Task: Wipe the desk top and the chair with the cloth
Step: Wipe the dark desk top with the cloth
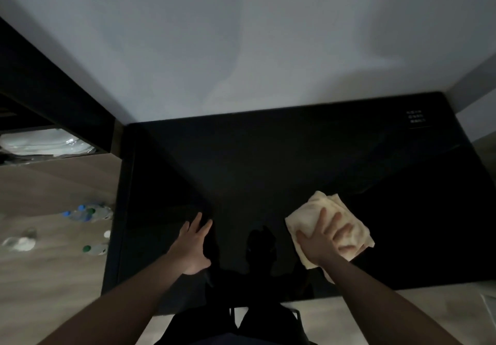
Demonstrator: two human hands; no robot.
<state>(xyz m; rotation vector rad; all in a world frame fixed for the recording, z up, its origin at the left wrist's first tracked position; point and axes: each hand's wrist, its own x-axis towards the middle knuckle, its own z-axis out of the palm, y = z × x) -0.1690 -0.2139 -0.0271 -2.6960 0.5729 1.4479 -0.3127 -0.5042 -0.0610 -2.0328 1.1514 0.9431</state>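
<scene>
A glossy black desk top [268,162] fills the middle of the view, set against a pale wall. A crumpled cream cloth [316,210] lies on its right front part. My right hand [326,240] presses flat on the cloth with fingers spread. My left hand [193,245] rests flat on the bare desk surface to the left, fingers apart, holding nothing. A dark chair [268,323] shows dimly below the desk's front edge, between my arms.
Several plastic bottles [88,213] lie on the wooden floor left of the desk, with one more bottle [95,249] nearer. A dark shelf unit [48,108] holding white bags stands at far left. Small white print [416,116] marks the desk's back right corner.
</scene>
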